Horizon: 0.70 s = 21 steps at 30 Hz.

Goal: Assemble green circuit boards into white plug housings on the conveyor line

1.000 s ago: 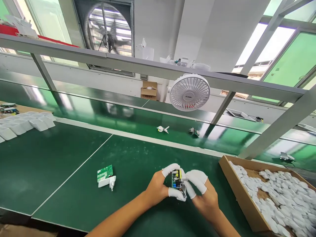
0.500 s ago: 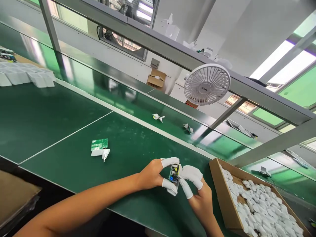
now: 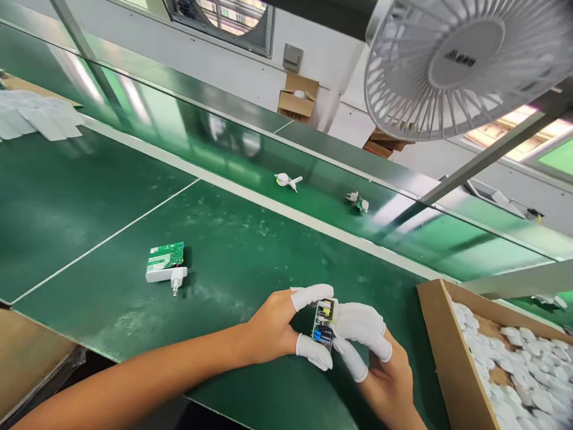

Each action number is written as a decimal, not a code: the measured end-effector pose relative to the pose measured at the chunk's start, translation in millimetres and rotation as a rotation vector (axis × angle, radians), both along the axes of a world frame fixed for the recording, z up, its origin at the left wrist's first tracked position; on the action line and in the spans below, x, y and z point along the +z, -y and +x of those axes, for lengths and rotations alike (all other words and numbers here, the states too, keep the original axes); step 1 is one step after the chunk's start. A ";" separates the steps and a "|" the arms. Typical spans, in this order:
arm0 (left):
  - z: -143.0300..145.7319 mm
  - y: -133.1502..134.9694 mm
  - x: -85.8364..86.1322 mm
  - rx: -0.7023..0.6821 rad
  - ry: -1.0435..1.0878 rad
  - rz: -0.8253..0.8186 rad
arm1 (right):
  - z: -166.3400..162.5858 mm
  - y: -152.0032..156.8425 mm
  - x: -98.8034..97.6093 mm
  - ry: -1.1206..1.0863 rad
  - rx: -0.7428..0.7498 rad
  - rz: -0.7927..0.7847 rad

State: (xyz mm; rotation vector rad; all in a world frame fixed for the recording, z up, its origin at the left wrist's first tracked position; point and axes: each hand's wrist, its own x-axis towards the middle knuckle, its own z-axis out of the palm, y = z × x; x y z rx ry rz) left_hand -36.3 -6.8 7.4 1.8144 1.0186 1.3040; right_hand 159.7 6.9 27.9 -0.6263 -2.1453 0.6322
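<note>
My left hand (image 3: pixel 286 325), in white finger covers, grips a small circuit board (image 3: pixel 324 321) between thumb and fingers. Yellow, blue and black parts stand on the side of the board that faces me. My right hand (image 3: pixel 373 349), also in white finger covers, is closed at the board's right edge. Its fingertips hide whatever lies between them there. Farther left on the green table (image 3: pixel 237 239) lies another green circuit board (image 3: pixel 165 257), beside a white plug piece (image 3: pixel 172 275) with pins.
An open cardboard box (image 3: pixel 454 352) full of white plastic pieces (image 3: pixel 528 370) stands at the right. A white fan (image 3: pixel 465 60) hangs at upper right. Small plug assemblies (image 3: pixel 289 180) lie beyond the pale strip. White casings (image 3: pixel 40 113) sit at far left.
The view has tipped downward and come closer, so the fan looks larger and the box sits farther right. Both hands keep their hold at the circuit board, with little change between them.
</note>
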 end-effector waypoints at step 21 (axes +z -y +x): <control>-2.1 1.0 4.3 -0.077 0.121 -0.034 | 1.6 1.4 -1.3 -0.032 -0.032 -0.111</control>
